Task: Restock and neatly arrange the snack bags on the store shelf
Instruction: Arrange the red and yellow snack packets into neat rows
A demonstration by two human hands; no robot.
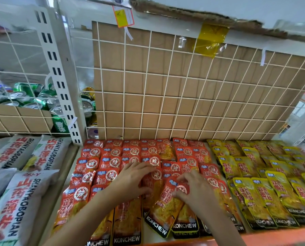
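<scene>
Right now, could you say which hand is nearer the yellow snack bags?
Right. The right hand pinches a tilted red bag near the yellow bags; the left hand rests farther left.

Snack bags [111,162] before wire grid [183,86]

I'm seeing red-orange snack bags [111,173] w/ white circle marks, yellow bags [251,192] beside, white wire grid [166,86] over brown cardboard.

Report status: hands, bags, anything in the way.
Left hand flat on red bags. Right hand pinches tilted red bag, not yet aligned. Nothing blocking; yellow bags alongside, right.
</scene>
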